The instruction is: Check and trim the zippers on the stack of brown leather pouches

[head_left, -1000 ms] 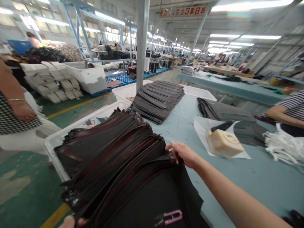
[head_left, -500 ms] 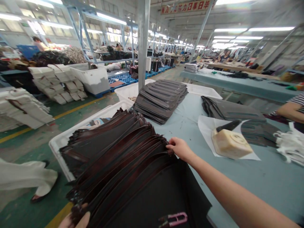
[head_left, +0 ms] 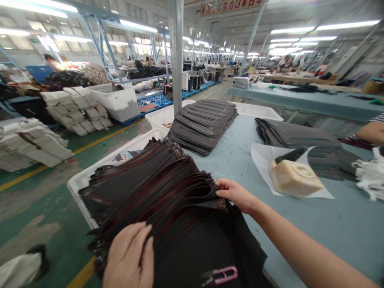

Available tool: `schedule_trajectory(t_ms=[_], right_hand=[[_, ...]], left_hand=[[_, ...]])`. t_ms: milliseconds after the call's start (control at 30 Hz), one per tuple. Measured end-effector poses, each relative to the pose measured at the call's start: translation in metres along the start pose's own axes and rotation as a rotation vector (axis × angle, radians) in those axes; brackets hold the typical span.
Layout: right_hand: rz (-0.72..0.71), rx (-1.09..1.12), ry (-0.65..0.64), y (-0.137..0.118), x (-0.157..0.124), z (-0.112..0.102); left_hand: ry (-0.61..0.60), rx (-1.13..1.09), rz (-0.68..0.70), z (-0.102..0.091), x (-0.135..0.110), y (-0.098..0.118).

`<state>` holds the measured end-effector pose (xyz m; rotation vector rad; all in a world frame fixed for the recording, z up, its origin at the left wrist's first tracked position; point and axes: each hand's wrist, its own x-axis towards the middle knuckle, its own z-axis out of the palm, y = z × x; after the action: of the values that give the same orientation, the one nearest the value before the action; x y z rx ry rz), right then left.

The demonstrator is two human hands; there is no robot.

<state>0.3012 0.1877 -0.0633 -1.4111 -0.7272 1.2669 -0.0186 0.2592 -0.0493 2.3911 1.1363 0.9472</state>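
A fanned stack of dark brown and black leather pieces lies across the near left corner of the blue-grey table. My left hand rests flat on the near part of the stack, fingers together and stretched over the edges. My right hand pinches the far right corners of several pieces. A pink thread snip lies on the black top piece near me.
A grey stack of cut pieces and another one lie farther along the table. A cream block with a black handle sits on white paper. White bins stand at the table's left edge. A co-worker's arm shows at right.
My left hand has come up from the bottom edge onto the stack. My right hand slid slightly nearer along the pieces' corners. A person walking at left has passed out of view.
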Motion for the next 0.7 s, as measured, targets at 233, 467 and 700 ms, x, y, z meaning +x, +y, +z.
schedule_trajectory(t_ms=[233, 467, 700], right_hand=[[0.077, 0.151, -0.061, 0.004, -0.026, -0.001], [0.065, 0.086, -0.044, 0.009, -0.038, -0.005], [0.11, -0.094, 0.065, 0.006, -0.034, 0.006]], left_hand=[[-0.582, -0.342, 0.199, 0.094, 0.088, 0.095], [-0.562, -0.206, 0.074, 0.132, 0.097, 0.093], [-0.606, -0.101, 0.027, 0.124, 0.068, 0.102]])
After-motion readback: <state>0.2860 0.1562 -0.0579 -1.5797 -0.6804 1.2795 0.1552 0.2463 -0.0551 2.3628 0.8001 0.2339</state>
